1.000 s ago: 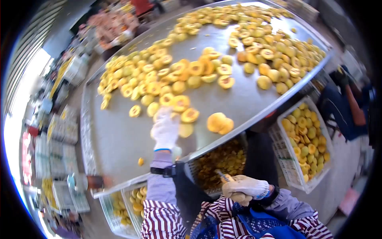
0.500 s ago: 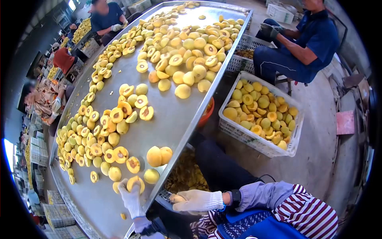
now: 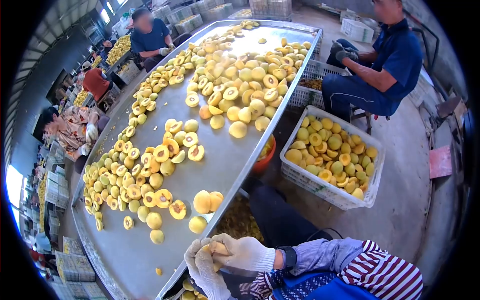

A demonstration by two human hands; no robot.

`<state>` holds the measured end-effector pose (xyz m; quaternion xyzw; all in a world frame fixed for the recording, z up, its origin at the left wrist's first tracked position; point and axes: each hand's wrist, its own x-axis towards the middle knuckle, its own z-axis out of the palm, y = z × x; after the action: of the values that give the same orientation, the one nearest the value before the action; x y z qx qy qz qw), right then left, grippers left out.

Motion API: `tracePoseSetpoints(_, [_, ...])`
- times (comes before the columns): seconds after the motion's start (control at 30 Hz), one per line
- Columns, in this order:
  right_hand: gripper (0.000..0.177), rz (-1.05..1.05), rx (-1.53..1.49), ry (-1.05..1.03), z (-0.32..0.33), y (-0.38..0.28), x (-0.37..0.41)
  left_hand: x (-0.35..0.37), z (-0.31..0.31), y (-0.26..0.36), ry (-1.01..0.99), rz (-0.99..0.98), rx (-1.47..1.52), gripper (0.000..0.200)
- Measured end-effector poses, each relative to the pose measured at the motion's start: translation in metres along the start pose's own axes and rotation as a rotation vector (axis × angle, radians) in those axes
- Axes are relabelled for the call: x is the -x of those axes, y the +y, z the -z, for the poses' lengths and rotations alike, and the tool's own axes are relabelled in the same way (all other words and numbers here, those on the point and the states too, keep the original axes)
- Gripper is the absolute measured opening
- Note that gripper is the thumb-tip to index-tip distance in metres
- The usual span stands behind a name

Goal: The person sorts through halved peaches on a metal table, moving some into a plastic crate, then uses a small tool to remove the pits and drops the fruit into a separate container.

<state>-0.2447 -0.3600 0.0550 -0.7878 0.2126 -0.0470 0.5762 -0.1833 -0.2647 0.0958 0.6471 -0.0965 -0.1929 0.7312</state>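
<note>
My left hand, in a whitish glove, is closed at the table's near edge. Its fingers wrap round a yellow peach half that they almost wholly hide. Against it presses my right hand, also gloved, with its fingers closed. A small tan piece shows at the right fingers; I cannot make out what it is. On the metal table just beyond lie a peach half with a brown hollow, a whole-looking peach and a pair of peach pieces.
Heaps of peach halves cover much of the table. At the right stands a white crate full of peach halves, near a red bucket. A seated co-worker is beyond it; others sit along the left.
My left hand has lifted a peach half off the table and drawn it back to my right hand, so the two now meet. The view has shifted slightly.
</note>
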Motion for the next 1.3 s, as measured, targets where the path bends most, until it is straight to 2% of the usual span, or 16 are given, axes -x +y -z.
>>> tracePoseSetpoints(0.07, [0.047, 0.065, -0.128, 0.072, -0.006, 0.004, 0.002, 0.004, 0.002, 0.001, -0.004, -0.026, -0.131, 0.033])
tracePoseSetpoints(0.23, [0.045, 0.044, -0.27, 0.046, 0.003, -0.002, 0.007, 0.01, 0.006, -0.015, -0.03, -0.05, 0.051, 0.047])
tracePoseSetpoints(0.33, [0.036, 0.081, -0.398, 0.198, 0.005, -0.009, 0.012, 0.001, 0.015, -0.024, -0.094, 0.033, 0.228, 0.055])
tracePoseSetpoints(0.4, [0.03, -0.114, -0.765, 0.069, 0.02, -0.02, 0.016, 0.006, 0.002, -0.011, -0.035, 0.089, 0.344, 0.061])
tracePoseSetpoints(0.47, [0.028, -0.231, -0.622, 0.078, 0.03, -0.026, 0.018, -0.002, 0.006, -0.018, -0.022, 0.109, 0.43, 0.062])
tracePoseSetpoints(0.5, [0.029, -0.112, -0.655, 0.166, 0.02, -0.014, 0.017, -0.002, 0.008, -0.016, -0.043, 0.126, 0.436, 0.065])
tracePoseSetpoints(0.63, [0.039, 0.048, -0.269, 0.231, 0.024, -0.013, 0.022, 0.003, 0.0, -0.015, -0.088, 0.105, 0.406, 0.067])
tracePoseSetpoints(0.7, [0.041, 0.102, -0.182, 0.276, 0.02, -0.01, 0.023, 0.007, -0.001, -0.01, -0.065, 0.027, 0.221, 0.065])
tracePoseSetpoints(0.73, [0.04, 0.25, -0.099, 0.367, 0.017, -0.006, 0.021, 0.007, -0.003, -0.01, -0.079, -0.015, 0.138, 0.065])
tracePoseSetpoints(0.8, [0.038, 0.337, -0.095, 0.442, 0.019, -0.011, 0.021, 0.008, -0.002, -0.018, -0.088, -0.063, 0.148, 0.066])
tracePoseSetpoints(0.93, [0.045, 0.194, 0.072, 0.335, 0.026, -0.012, 0.024, 0.014, -0.014, -0.022, -0.064, -0.212, 0.034, 0.065])
tracePoseSetpoints(1.03, [0.043, 0.239, 0.061, 0.41, 0.022, -0.01, 0.027, 0.018, -0.018, -0.011, -0.171, -0.177, 0.055, 0.062])
tracePoseSetpoints(1.07, [0.043, 0.274, 0.06, 0.42, 0.019, -0.007, 0.028, 0.022, -0.015, -0.005, -0.143, -0.236, -0.149, 0.065])
tracePoseSetpoints(1.1, [0.042, 0.314, 0.047, 0.421, 0.016, -0.004, 0.027, 0.022, -0.018, -0.003, -0.143, -0.227, -0.126, 0.064])
tracePoseSetpoints(1.27, [0.037, 0.241, -0.055, 0.193, 0.013, 0.003, 0.025, 0.031, -0.029, 0.006, -0.107, -0.257, -0.232, 0.06])
tracePoseSetpoints(1.3, [0.037, 0.243, -0.095, 0.138, 0.012, 0.004, 0.026, 0.032, -0.028, 0.006, -0.087, -0.164, -0.177, 0.06])
